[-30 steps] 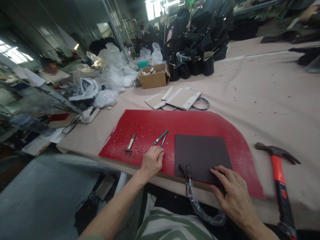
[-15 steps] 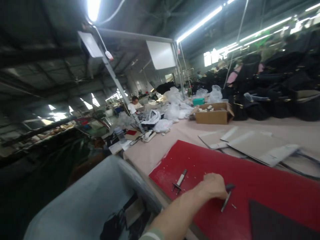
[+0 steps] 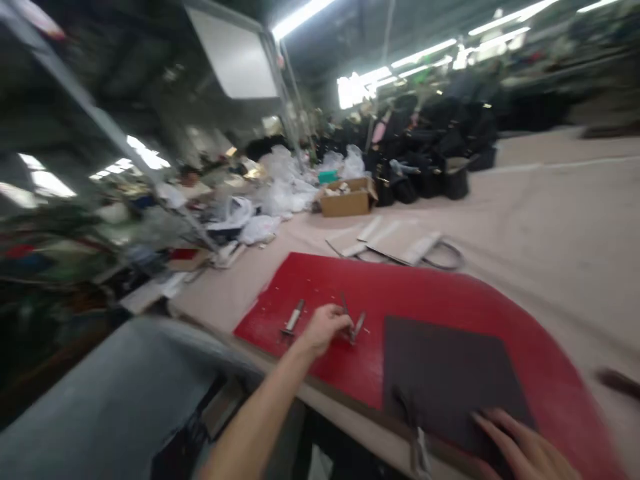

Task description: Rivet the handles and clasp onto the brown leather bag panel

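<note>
My left hand (image 3: 326, 328) is over the red mat (image 3: 320, 280), its fingers closed at a small thin metal tool (image 3: 358, 325); blur hides the tool's exact kind. Left of that hand, a second small tool (image 3: 294, 319) with a pale handle and a dark crosspiece lies on the mat. My right hand (image 3: 525, 443) rests with fingers stretched out on the near right part of a dark flat sheet (image 3: 445, 360), which lies on the mat. Between my hands, at the near edge, is a blurred tool (image 3: 420, 440) with a dark upper part and a pale lower part.
A grey bin (image 3: 115, 393) stands at the near left, against the table. Beyond the mat lie pale flat panels (image 3: 400, 240) with a dark strap. Farther back are an open cardboard box (image 3: 349, 200), clear plastic bags (image 3: 285, 180) and a row of black bags (image 3: 425, 153).
The view has swung to the right and shows more of the mat and the dark sheet. My right hand has come into view. My left hand stays beside the thin metal tool, whose angle has changed.
</note>
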A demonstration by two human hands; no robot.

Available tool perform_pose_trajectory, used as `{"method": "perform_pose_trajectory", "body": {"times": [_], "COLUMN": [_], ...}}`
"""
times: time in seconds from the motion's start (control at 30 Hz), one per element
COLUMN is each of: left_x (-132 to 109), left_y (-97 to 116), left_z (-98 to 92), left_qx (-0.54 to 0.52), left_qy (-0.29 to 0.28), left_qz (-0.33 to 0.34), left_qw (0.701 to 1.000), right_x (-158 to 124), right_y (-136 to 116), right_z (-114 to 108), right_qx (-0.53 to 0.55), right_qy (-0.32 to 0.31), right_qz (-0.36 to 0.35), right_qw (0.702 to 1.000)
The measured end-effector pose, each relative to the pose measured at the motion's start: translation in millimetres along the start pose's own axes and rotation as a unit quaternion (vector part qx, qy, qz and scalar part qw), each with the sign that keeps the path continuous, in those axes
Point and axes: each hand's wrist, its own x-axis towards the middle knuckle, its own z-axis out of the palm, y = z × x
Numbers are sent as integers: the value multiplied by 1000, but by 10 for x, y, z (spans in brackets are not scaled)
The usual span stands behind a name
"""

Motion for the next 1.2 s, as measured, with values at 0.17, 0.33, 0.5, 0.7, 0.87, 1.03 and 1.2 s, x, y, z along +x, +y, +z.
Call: {"method": "perform_pose_trajectory", "body": {"times": [0.17, 0.33, 0.5, 0.7, 0.87, 1.03, 1.2], "left_x": [-112, -298, -383, -468, -530, -545, -533], "left_y": [-352, -338, -416, -525, -587, -587, -595], "left_z": [462, 917, 1193, 1257, 1254, 1267, 1301], "left_qx": [-303, -272, -108, 18, 44, 60, 70], "left_qy": [-34, -69, -68, -73, -60, -56, -64], "left_qz": [-50, -59, 60, 158, 183, 206, 206], "left_qw": [951, 958, 990, 985, 980, 975, 974], "right_x": [-239, -160, -164, -171, -167, -177, -212], "right_y": [-255, -366, -396, -372, -376, -371, -352], "right_z": [-395, -400, -447, -432, -418, -413, -395], "right_qx": [-17, -3, 8, 13, 16, 21, 22], "right_qy": [-137, -152, -148, -153, -152, -153, -158], "right_qz": [75, 118, 117, 126, 128, 133, 136], "right_qw": [988, 981, 982, 980, 980, 979, 978]}}
